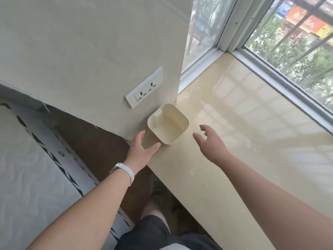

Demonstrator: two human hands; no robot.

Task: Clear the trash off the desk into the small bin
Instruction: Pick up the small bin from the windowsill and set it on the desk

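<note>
A small cream-coloured square bin stands on the glossy beige sill, tucked against the wall corner; nothing shows inside it. My left hand is open with thumb and fingers spread around the bin's near-left side, close to it or just touching. My right hand hovers open a short way to the bin's right, fingers apart and holding nothing. No trash is visible in this view.
A white double wall socket is set in the wall just above the bin. A window runs along the sill's far side. A mattress lies at the lower left, with brown floor between it and the sill.
</note>
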